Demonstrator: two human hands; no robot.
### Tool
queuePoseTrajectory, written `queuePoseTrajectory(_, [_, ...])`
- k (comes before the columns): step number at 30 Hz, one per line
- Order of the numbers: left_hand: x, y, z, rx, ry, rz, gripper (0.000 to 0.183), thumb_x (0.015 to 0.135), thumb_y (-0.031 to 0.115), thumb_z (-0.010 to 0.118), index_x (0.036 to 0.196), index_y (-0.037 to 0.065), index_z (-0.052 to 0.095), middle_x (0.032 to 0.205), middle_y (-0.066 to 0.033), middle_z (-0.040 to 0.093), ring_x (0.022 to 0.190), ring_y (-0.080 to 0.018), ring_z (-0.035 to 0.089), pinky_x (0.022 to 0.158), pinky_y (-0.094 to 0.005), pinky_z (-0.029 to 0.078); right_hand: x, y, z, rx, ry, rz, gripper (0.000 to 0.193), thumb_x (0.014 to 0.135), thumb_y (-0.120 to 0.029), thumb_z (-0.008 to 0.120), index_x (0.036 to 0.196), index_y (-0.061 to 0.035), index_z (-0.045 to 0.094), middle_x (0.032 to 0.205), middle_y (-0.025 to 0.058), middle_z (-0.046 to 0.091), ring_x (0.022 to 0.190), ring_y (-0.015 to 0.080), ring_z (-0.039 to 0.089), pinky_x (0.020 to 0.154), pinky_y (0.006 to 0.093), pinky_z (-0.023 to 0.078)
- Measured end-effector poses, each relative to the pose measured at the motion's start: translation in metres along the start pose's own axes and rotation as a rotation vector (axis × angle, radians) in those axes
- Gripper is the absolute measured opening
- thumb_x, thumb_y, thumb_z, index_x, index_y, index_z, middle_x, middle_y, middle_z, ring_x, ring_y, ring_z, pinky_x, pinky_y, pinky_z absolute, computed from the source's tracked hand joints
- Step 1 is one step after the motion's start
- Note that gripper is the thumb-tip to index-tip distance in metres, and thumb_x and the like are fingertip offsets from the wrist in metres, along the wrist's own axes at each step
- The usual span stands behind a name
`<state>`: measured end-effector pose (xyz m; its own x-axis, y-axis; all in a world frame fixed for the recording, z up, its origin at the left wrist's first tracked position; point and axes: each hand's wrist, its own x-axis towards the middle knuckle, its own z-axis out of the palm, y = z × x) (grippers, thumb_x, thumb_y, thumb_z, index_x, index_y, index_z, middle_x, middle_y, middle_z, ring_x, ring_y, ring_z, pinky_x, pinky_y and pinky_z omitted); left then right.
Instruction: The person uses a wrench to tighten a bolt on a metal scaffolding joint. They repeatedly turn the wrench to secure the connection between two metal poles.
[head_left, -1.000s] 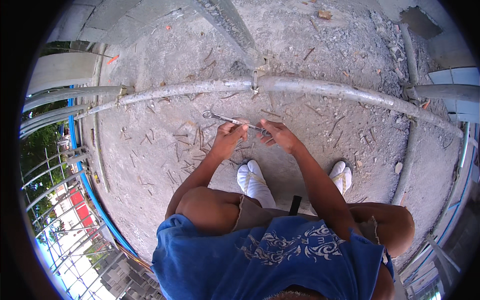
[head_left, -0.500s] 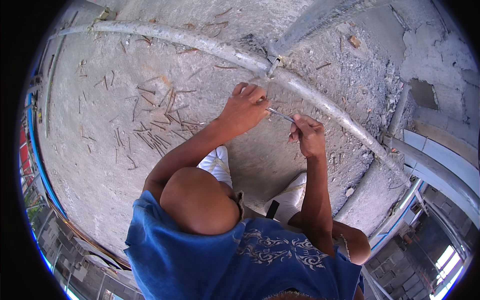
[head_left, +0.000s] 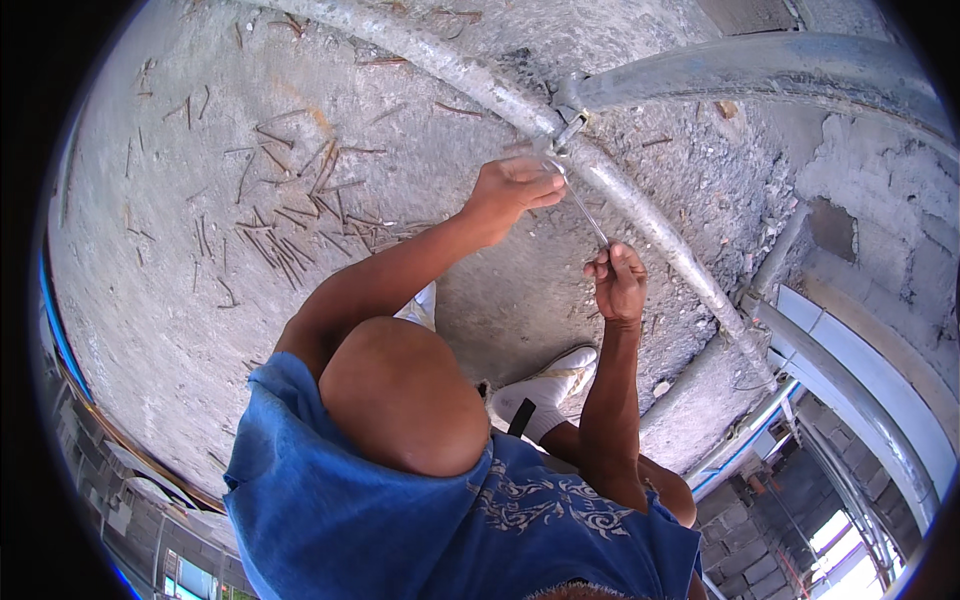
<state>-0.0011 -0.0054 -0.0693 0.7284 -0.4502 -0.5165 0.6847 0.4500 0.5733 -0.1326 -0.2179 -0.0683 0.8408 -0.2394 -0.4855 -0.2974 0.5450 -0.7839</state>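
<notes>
A slim silver metal tool (head_left: 588,215) slants between my two hands, just on the near side of a grey steel pipe. My right hand (head_left: 620,280) is closed on its lower end. The bent fingers of my left hand (head_left: 520,188) pinch around its upper end, which shows as a small shiny tip; the exact shape there is too small to make out. Right beyond that tip, a metal clamp (head_left: 571,130) sits on the long steel pipe (head_left: 640,200), where a second pipe (head_left: 750,70) joins it.
Several rusty nails (head_left: 285,250) lie scattered on the rough concrete floor (head_left: 160,330) to the left. Rubble and grit (head_left: 740,190) line the far side of the pipe. At the right, another pipe (head_left: 850,365) runs along a pale panel. My white shoe (head_left: 560,378) is below my hands.
The tool has swung from nearly level to a steeper slant. My left hand has come closer to the clamp, while my right hand stays on the lower end. The whole view has shifted somewhat.
</notes>
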Motion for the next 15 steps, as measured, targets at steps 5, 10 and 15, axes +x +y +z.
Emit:
queuePoseTrajectory(5, [0.001, -0.007, 0.009, -0.144, 0.030, 0.077, 0.016, 0.083, 0.004, 0.072, 0.091, -0.007, 0.062, 0.093, -0.0123, 0.065, 0.088, -0.0188, 0.066, 0.084, -0.0313, 0.058, 0.008, 0.001, -0.006, 0.051, -0.050, -0.012, 0.015, 0.095, -0.011, 0.058, 0.099, 0.0012, 0.066, 0.079, 0.0079, 0.062, 0.067, 0.0143, 0.055, 0.071, 0.0380, 0.056])
queuePoseTrajectory(10, [0.003, -0.014, 0.015, -0.161, 0.193, 0.166, 0.016, 0.080, 0.005, 0.075, 0.086, -0.002, 0.061, 0.087, -0.0085, 0.064, 0.084, -0.0154, 0.065, 0.076, -0.0279, 0.056, 0.020, 0.004, -0.011, 0.005, -0.072, -0.054, 0.013, 0.094, -0.007, 0.058, 0.100, 0.0003, 0.067, 0.082, 0.0083, 0.062, 0.069, 0.0148, 0.056, 0.072, 0.0385, 0.056])
queuePoseTrajectory(15, [0.001, -0.016, 0.013, -0.078, 0.153, 0.202, 0.016, 0.079, 0.005, 0.075, 0.089, 0.002, 0.062, 0.087, -0.0060, 0.065, 0.081, -0.0116, 0.062, 0.074, -0.0249, 0.051, 0.018, 0.011, -0.014, 0.019, -0.089, -0.068, 0.012, 0.093, -0.003, 0.058, 0.101, -0.0002, 0.067, 0.082, 0.0078, 0.062, 0.071, 0.0150, 0.057, 0.073, 0.0389, 0.057])
